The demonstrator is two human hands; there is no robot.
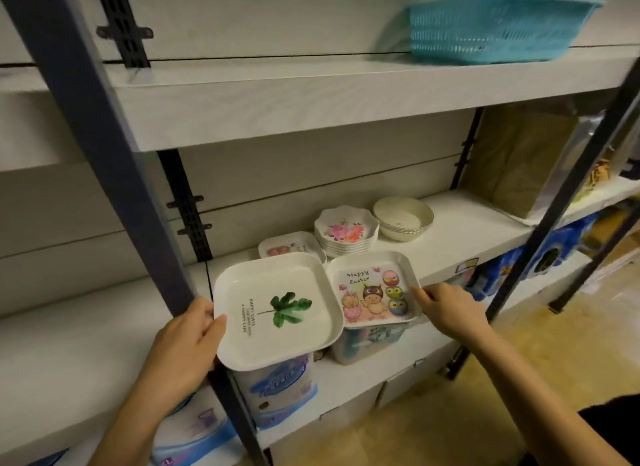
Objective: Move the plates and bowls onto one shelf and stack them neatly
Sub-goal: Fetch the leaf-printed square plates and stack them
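Observation:
My left hand (pixel 187 347) grips the left edge of a white square plate with a green leaf print (pixel 277 309), held in front of the middle shelf (pixel 460 237). My right hand (pixel 446 309) pinches the right rim of a square "Happy Easter" cartoon plate (pixel 372 289), level with the shelf's front edge. On the shelf behind them sit another square cartoon plate (pixel 289 245), a stack of scalloped flower plates (pixel 346 230) and a stack of cream bowls (pixel 403 217).
A teal plastic basket (pixel 491 29) stands on the top shelf. A dark metal upright (pixel 114 146) runs just left of my left hand. Tissue packs (pixel 277 393) fill the lower shelf. A brown bag (pixel 516 160) stands at the middle shelf's right end.

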